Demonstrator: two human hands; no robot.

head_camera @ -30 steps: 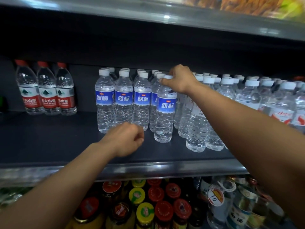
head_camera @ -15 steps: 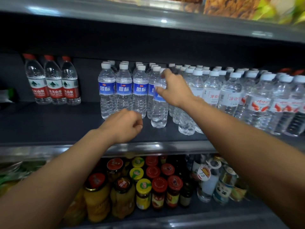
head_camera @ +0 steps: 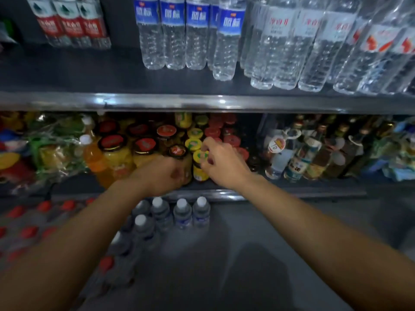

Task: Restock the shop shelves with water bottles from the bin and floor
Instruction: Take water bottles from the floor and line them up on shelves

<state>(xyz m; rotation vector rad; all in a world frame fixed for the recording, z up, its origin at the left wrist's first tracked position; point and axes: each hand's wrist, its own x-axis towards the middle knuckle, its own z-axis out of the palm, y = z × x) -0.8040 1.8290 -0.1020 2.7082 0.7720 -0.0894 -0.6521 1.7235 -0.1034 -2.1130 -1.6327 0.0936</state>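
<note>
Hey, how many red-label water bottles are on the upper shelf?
3. The red-label bottles stand side by side at the far left of the upper shelf: left one, middle one, right one. Others may be hidden behind them.

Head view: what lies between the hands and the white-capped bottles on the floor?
Only the lower shelf's metal front edge; neither hand touches the clear white-capped bottles.
</note>
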